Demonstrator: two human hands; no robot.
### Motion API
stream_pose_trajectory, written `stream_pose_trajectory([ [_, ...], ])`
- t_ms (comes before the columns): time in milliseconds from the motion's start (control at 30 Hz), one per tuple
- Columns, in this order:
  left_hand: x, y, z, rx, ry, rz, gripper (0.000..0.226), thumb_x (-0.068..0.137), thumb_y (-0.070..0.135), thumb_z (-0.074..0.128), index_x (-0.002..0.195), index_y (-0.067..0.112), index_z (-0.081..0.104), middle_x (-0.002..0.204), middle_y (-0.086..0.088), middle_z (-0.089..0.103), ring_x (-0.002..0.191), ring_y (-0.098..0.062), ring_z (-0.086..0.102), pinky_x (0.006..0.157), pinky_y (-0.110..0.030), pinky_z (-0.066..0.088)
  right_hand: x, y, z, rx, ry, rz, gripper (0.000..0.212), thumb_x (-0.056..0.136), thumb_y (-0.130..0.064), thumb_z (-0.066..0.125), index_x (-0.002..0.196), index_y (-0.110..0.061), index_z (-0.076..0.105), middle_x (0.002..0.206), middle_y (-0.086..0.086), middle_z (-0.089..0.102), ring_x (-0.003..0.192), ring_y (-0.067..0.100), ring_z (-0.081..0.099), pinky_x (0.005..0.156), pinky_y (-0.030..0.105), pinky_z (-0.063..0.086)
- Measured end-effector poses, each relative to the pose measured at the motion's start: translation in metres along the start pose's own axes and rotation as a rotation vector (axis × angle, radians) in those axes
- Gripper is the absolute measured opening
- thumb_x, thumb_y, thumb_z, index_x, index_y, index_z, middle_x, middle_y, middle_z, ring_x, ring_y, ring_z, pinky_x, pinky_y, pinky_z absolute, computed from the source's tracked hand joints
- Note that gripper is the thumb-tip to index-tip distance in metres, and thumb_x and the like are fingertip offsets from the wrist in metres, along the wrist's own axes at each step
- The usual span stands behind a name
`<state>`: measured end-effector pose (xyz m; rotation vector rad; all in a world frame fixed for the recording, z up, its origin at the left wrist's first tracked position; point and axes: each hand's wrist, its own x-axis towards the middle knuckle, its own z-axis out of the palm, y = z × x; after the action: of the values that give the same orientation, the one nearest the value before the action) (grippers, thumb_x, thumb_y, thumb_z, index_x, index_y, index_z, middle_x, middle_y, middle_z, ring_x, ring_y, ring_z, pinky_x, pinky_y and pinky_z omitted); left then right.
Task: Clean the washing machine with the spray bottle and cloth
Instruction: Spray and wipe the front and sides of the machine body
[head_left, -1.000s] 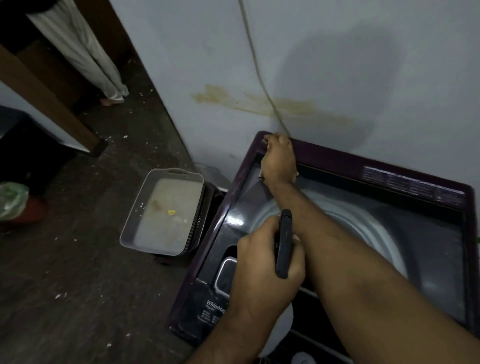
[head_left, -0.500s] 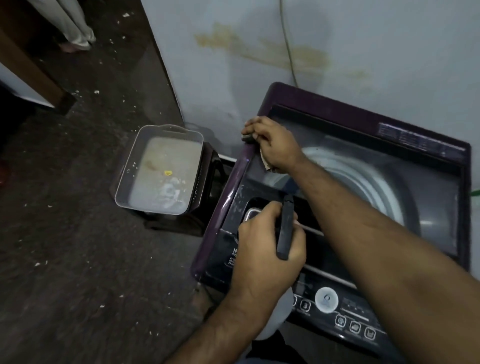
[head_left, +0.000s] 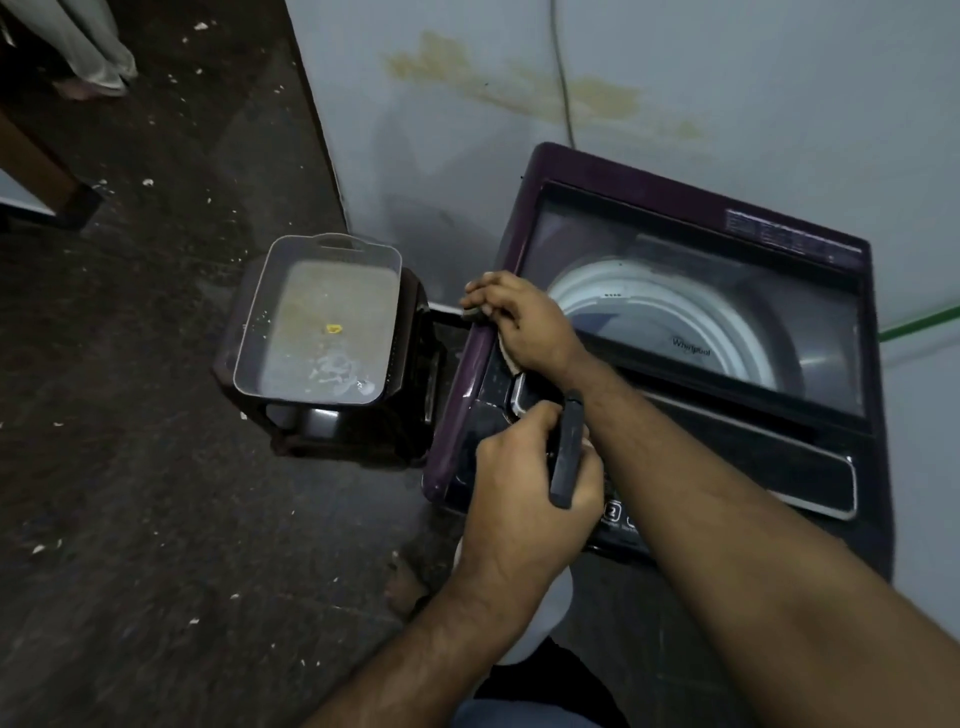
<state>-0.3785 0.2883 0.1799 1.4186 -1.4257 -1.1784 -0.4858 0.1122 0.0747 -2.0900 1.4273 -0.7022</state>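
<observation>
The head view shows the right hand (head_left: 524, 325) pressing a pale crumpled cloth (head_left: 506, 356) onto the left rim of the dark purple top-loading washing machine (head_left: 691, 332), at about nine o'clock from its glass lid, its grip curled round the cloth. The left hand (head_left: 519, 499) grips the black trigger head of a white plastic spray bottle (head_left: 563, 452) at the front-left corner, over the control panel. With the arms crossed, a stray squeeze could wet the buttons, or the cloth could slide off the rounded rim.
</observation>
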Motion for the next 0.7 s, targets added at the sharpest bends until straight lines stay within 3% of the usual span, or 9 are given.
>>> stream_pose_trajectory([
  [133, -0.024, -0.001, -0.002, -0.037, -0.05, -0.016, 0.008, 0.09, 0.007, 0.067, 0.083, 0.011, 0.067, 0.06, 0.006, 0.061, 0.052, -0.006, 0.058, 0.049, -0.014, 0.042, -0.012, -0.02, 0.006, -0.107, -0.029, 0.027, 0.029, 0.1, -0.005, 0.054, 0.114, -0.017, 0.077, 0.126, -0.003, 0.067, 0.119, 0.019, 0.06, 0.101, 0.04, 0.051],
  [300, -0.051, -0.003, 0.003, -0.085, -0.011, -0.024, 0.009, 0.09, 0.008, 0.067, 0.082, 0.009, 0.064, 0.061, -0.001, 0.062, 0.051, -0.012, 0.058, 0.047, -0.02, 0.044, -0.018, -0.042, 0.007, -0.317, -0.179, -0.116, 0.029, 0.096, -0.007, 0.055, 0.112, -0.017, 0.077, 0.123, -0.001, 0.069, 0.112, 0.022, 0.062, 0.092, 0.038, 0.052],
  [433, -0.071, -0.004, 0.0, -0.057, 0.033, -0.005, 0.014, 0.091, 0.011, 0.067, 0.079, 0.011, 0.061, 0.06, -0.001, 0.06, 0.05, -0.01, 0.055, 0.048, -0.018, 0.041, -0.033, -0.062, 0.017, -0.461, -0.287, -0.226, 0.028, 0.093, -0.011, 0.063, 0.115, -0.021, 0.076, 0.126, -0.002, 0.068, 0.117, 0.021, 0.062, 0.095, 0.037, 0.051],
  [633, -0.092, 0.006, -0.004, -0.039, 0.049, 0.025, 0.012, 0.094, 0.012, 0.068, 0.083, 0.008, 0.063, 0.063, -0.007, 0.062, 0.053, -0.022, 0.059, 0.046, -0.031, 0.049, -0.061, -0.078, 0.016, -0.498, -0.312, -0.282, 0.032, 0.097, -0.013, 0.06, 0.126, -0.016, 0.072, 0.14, 0.005, 0.062, 0.131, 0.024, 0.056, 0.106, 0.041, 0.046],
  [700, -0.099, 0.008, -0.005, -0.035, 0.049, 0.021, 0.012, 0.094, 0.012, 0.067, 0.083, 0.009, 0.063, 0.062, -0.007, 0.062, 0.052, -0.021, 0.058, 0.045, -0.028, 0.048, -0.069, -0.083, 0.021, -0.533, -0.35, -0.298, 0.032, 0.098, -0.012, 0.06, 0.127, -0.015, 0.072, 0.141, 0.006, 0.061, 0.131, 0.025, 0.055, 0.107, 0.042, 0.046],
])
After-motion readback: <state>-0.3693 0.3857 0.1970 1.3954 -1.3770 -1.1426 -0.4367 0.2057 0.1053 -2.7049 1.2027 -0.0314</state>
